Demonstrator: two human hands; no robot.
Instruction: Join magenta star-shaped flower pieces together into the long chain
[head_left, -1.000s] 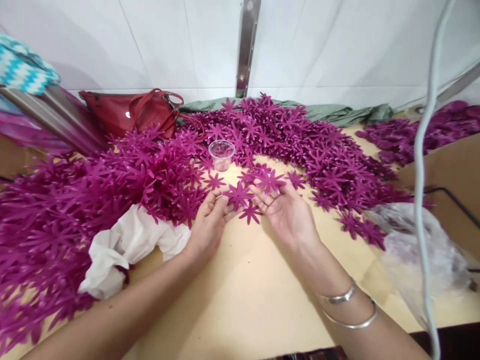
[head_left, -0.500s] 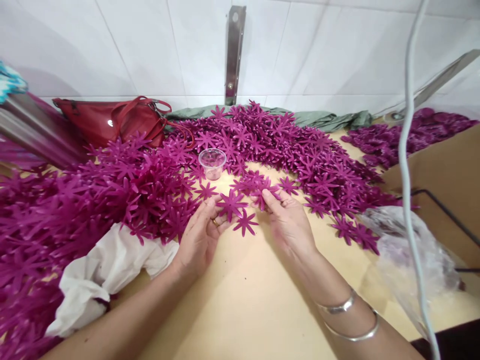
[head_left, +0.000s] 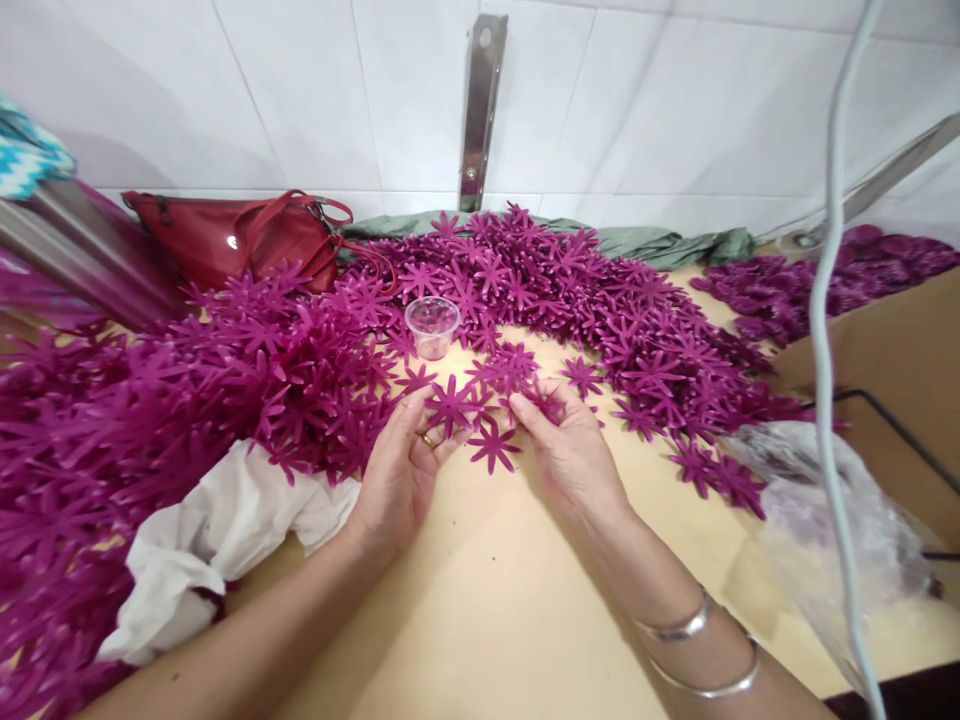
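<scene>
Magenta star-shaped flower pieces (head_left: 225,370) lie heaped in an arc across the tan table (head_left: 487,600). My left hand (head_left: 397,470) pinches one flower piece (head_left: 450,402) between thumb and fingers. My right hand (head_left: 574,450) is curled around another flower piece (head_left: 544,400) at its fingertips. A loose flower piece (head_left: 493,446) lies on the table between both hands. A small clear plastic cup (head_left: 432,326) stands just beyond them.
A red handbag (head_left: 240,238) rests against the tiled wall at back left. White crumpled cloth (head_left: 217,540) lies by my left forearm. A clear plastic bag (head_left: 832,520) and a hanging grey cable (head_left: 825,350) are at right, with a cardboard box edge (head_left: 885,350).
My right hand turned from palm-up and open to curled over a flower piece. Both hands drew closer together; my left hand kept its flower.
</scene>
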